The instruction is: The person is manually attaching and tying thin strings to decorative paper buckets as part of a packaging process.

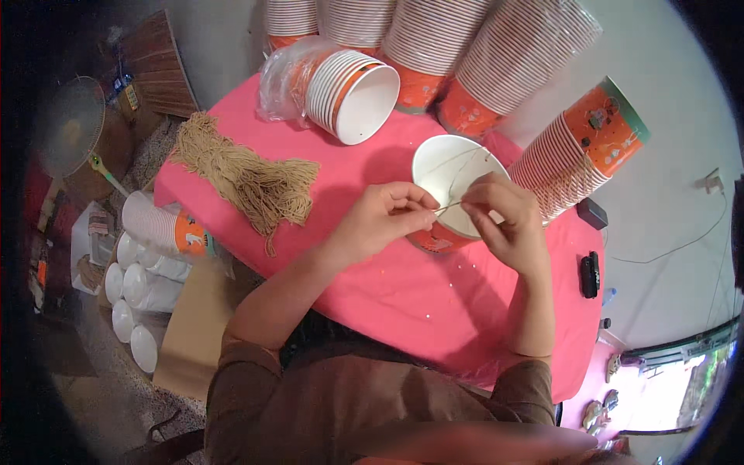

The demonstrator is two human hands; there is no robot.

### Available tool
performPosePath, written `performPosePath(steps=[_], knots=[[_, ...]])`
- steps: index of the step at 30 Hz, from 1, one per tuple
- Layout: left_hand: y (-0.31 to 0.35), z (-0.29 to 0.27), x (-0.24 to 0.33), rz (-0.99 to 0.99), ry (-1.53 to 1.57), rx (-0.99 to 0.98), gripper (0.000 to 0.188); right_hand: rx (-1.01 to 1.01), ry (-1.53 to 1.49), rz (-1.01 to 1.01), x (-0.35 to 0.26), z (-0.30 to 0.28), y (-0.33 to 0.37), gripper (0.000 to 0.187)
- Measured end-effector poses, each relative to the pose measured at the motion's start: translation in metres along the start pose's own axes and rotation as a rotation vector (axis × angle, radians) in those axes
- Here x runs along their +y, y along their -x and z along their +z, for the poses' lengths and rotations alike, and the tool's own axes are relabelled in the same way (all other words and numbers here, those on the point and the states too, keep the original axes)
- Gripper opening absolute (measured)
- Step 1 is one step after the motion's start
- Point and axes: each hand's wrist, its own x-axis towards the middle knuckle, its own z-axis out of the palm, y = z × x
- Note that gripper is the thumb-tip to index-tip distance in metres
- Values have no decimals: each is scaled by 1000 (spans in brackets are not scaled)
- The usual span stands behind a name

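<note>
In front of me an orange paper bucket (442,242) stands upright on the pink cloth, its white inside facing up. Over its near rim a thin tan string (447,207) runs between my two hands, and a length of it lies across the bucket's opening. My left hand (387,213) pinches the string at the left side of the rim. My right hand (508,221) has its thumb and forefinger closed on the string at the right side. To the left lies a loose bundle of tan strings (240,174) on the cloth.
Tall stacks of paper buckets (434,39) line the table's back edge. A short stack (349,97) lies on its side; another stack (581,147) leans at the right. A black object (590,275) sits near the right edge. A carton (194,325) with wrapped buckets stands on the left floor.
</note>
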Motion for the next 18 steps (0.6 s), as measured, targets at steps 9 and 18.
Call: performPosePath(steps=[9, 18], knots=[[7, -3, 0, 72, 28, 43, 13, -5, 35, -31, -13, -19, -1, 9], [8, 6, 3, -36, 161, 2, 13, -27, 72, -68, -5, 13, -7, 9]])
